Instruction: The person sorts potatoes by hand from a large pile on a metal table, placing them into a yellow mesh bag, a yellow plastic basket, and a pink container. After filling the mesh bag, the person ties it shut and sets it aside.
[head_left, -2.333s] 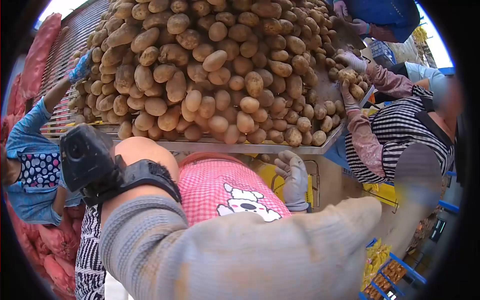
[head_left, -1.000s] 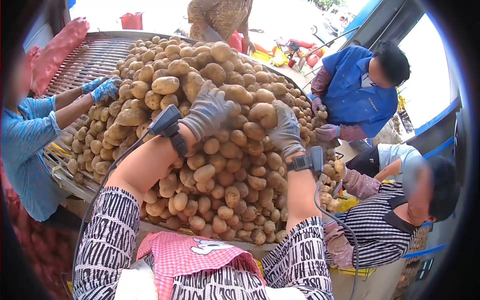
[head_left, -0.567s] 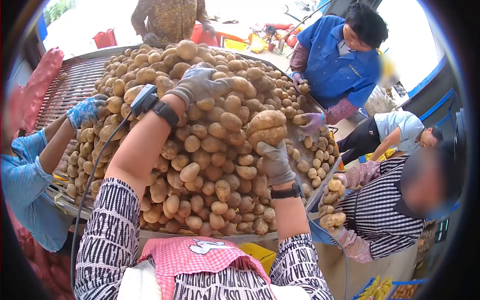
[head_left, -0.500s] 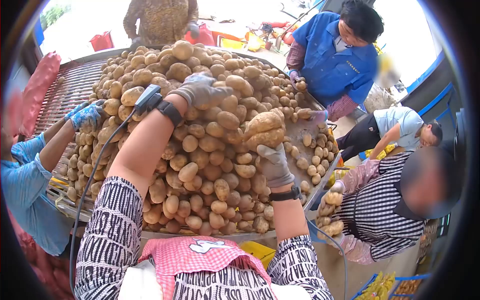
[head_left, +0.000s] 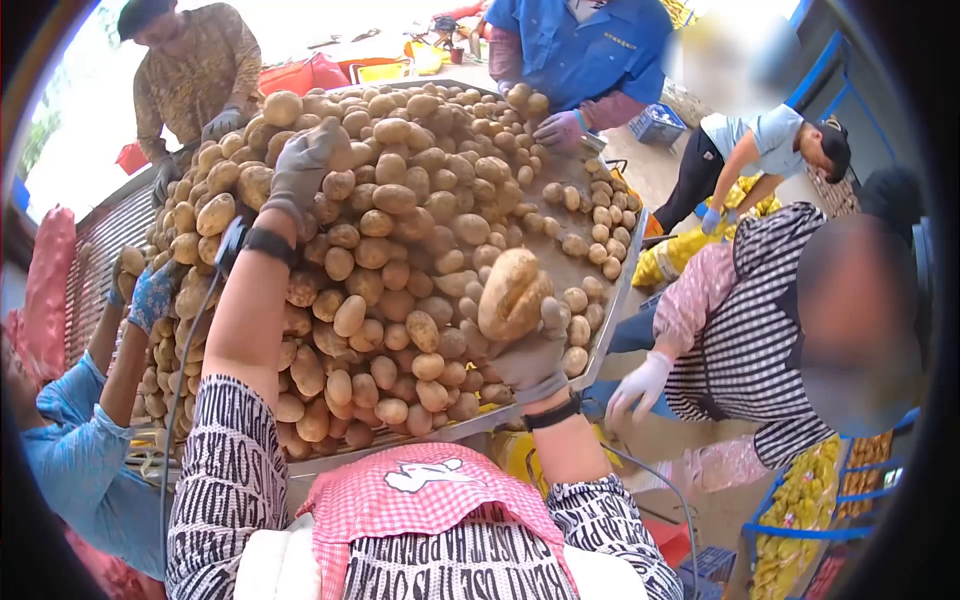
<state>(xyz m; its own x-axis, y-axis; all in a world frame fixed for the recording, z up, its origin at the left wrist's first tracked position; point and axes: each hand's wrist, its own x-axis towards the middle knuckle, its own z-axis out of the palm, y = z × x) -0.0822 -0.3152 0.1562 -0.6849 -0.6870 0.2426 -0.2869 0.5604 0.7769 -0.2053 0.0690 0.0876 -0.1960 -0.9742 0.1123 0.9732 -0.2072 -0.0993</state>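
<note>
A large heap of loose potatoes [head_left: 350, 315] covers most of the metal sorting table [head_left: 460, 428] in front of me. My left hand [head_left: 303, 165], in a grey glove, reaches over the upper left of the heap, its fingers curled round a potato [head_left: 340, 150]. Near the table's right side my right hand [head_left: 532, 358], also grey-gloved, holds a big lumpy potato [head_left: 513, 295] just above the heap. Its thumb lies along the right side of that potato; the other fingers are partly hidden beneath it.
Co-workers stand round the table; one in light blue has patterned gloves [head_left: 152, 297] on the heap's left. A person in a checked shirt [head_left: 740, 310] is close on my right. Slatted rollers [head_left: 95, 265] lie at left, filled yellow bags [head_left: 795, 500] at lower right. A cable [head_left: 180, 400] runs along my left arm.
My left hand has moved left and curled round a potato. My right hand has shifted down and left, still holding the large potato. The checked-shirt co-worker's hand no longer holds potatoes.
</note>
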